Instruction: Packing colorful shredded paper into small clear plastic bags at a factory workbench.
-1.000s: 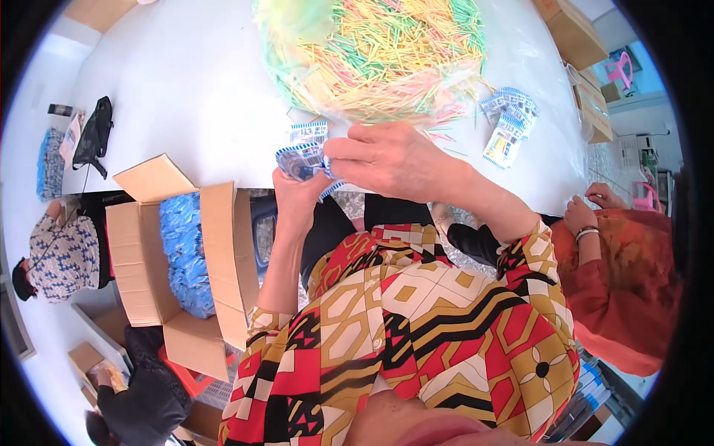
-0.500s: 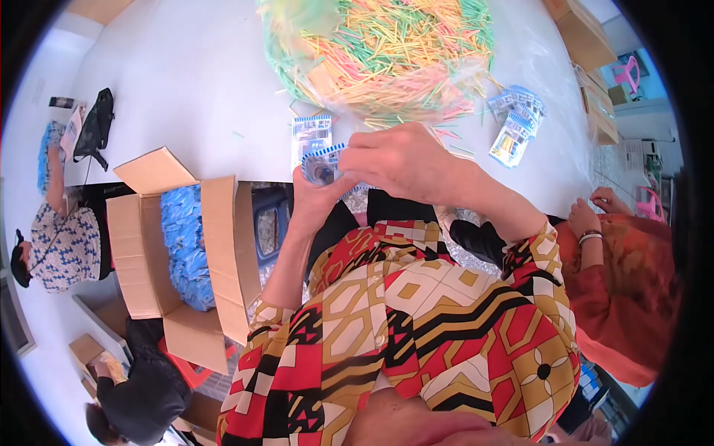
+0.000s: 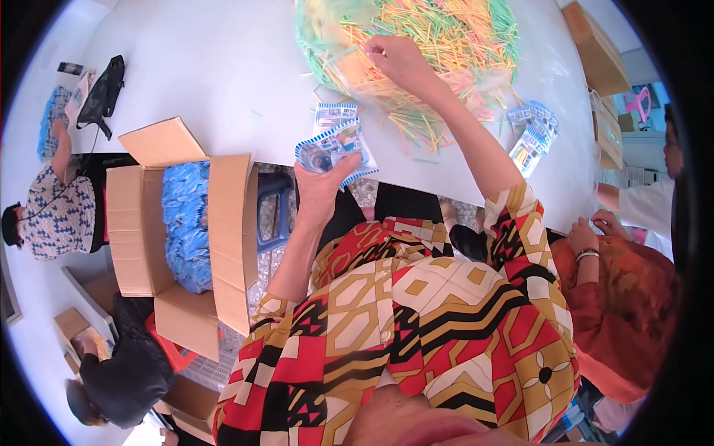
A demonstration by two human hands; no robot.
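Our left fingers (image 3: 347, 164) grip a packet (image 3: 312, 155) that overtightening could crumple; right fingers (image 3: 386, 42) curl over sticks (image 3: 455, 37), hold unclear.

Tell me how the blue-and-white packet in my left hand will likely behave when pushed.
The packet looks floppy, since it bends in your left hand. It is probably light: that one hand alone holds it. Its shiny film may be somewhat slippery.

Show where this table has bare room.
Widest: the white table between the black bag and the heaped sticks, barring one stray stick. Smaller: apparently the strip between those sticks and the cardboard boxes. Crowded: around the left hand and its packets.
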